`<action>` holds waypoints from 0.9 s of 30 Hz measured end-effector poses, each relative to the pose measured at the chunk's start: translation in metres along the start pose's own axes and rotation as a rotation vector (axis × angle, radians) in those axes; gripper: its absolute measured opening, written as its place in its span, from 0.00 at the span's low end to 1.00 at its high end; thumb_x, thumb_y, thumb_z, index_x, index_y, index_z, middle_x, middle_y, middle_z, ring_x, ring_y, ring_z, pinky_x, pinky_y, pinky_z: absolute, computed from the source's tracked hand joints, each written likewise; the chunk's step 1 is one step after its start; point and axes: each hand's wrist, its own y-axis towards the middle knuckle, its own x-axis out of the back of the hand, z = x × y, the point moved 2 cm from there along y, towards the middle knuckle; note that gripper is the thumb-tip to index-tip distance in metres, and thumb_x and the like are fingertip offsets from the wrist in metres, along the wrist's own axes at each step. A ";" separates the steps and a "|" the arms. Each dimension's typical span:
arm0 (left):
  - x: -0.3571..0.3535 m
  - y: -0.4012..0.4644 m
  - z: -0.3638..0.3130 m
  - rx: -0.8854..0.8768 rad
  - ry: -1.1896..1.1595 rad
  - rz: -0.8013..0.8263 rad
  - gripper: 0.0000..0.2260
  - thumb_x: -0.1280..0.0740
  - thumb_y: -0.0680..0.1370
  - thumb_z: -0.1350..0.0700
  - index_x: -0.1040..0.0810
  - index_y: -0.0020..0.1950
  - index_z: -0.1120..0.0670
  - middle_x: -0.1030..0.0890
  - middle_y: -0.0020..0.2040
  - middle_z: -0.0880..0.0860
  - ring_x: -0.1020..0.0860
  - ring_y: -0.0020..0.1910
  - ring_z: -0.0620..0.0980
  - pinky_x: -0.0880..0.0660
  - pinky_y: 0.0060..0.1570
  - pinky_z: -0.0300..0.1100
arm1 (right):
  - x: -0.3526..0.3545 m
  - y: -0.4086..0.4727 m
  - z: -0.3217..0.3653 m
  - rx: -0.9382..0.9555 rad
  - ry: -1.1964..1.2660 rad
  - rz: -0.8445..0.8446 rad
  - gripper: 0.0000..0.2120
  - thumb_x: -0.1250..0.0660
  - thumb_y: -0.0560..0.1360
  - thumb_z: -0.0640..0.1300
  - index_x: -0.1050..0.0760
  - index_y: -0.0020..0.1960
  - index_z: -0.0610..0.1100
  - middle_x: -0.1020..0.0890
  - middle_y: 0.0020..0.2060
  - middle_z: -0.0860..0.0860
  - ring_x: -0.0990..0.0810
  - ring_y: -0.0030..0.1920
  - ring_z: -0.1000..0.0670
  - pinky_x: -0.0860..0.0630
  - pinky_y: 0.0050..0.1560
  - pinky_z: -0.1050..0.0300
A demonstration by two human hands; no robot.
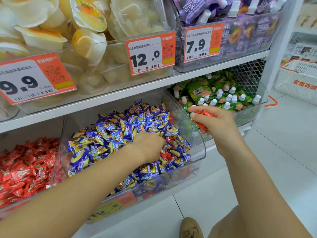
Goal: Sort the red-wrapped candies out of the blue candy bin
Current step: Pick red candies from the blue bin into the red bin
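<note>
Crinkly red candies (204,117) bunched in right hand (216,124)

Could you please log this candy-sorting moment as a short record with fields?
left hand: reaching into the blue candy bin, fingers among the wrappers
right hand: grips a bunch of red candies beside the bin
stray red candies: some lie by the left fingers
red candy bin: left of the blue one

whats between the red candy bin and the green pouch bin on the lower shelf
The clear bin of blue-wrapped candies, with the left hand digging in it, per the head view.
</note>
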 end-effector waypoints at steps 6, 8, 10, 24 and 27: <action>-0.006 0.004 -0.014 0.037 -0.031 0.022 0.11 0.38 0.79 0.48 0.26 0.47 0.55 0.26 0.37 0.50 0.24 0.39 0.52 0.33 0.32 0.41 | -0.004 -0.001 0.000 0.024 -0.030 0.012 0.08 0.30 0.73 0.37 0.18 0.41 0.50 0.24 0.32 0.49 0.31 0.26 0.57 0.32 0.27 0.66; -0.005 0.008 -0.022 0.033 0.004 0.036 0.12 0.37 0.79 0.47 0.25 0.54 0.54 0.22 0.44 0.52 0.23 0.45 0.54 0.35 0.34 0.42 | -0.005 0.000 0.001 0.031 -0.031 0.006 0.08 0.30 0.73 0.37 0.17 0.42 0.50 0.23 0.31 0.50 0.31 0.25 0.58 0.31 0.27 0.66; -0.003 0.011 -0.028 -0.018 -0.011 0.045 0.16 0.37 0.78 0.45 0.27 0.62 0.52 0.21 0.51 0.52 0.22 0.51 0.55 0.34 0.37 0.43 | -0.006 0.000 0.001 0.036 -0.027 0.005 0.08 0.31 0.73 0.37 0.18 0.42 0.49 0.23 0.32 0.49 0.31 0.25 0.58 0.32 0.27 0.66; -0.009 0.016 -0.034 -0.162 -0.008 0.029 0.13 0.37 0.77 0.57 0.27 0.62 0.51 0.22 0.50 0.54 0.23 0.49 0.57 0.33 0.35 0.45 | -0.010 0.000 0.004 0.069 -0.049 0.017 0.08 0.31 0.73 0.36 0.18 0.43 0.48 0.22 0.35 0.51 0.28 0.27 0.60 0.31 0.27 0.68; -0.011 0.010 -0.020 -0.120 -0.245 -0.061 0.11 0.36 0.77 0.49 0.26 0.59 0.47 0.21 0.49 0.50 0.23 0.51 0.54 0.31 0.38 0.44 | -0.011 -0.002 0.005 0.070 -0.037 0.026 0.08 0.31 0.73 0.35 0.18 0.43 0.47 0.22 0.33 0.53 0.27 0.27 0.62 0.31 0.27 0.69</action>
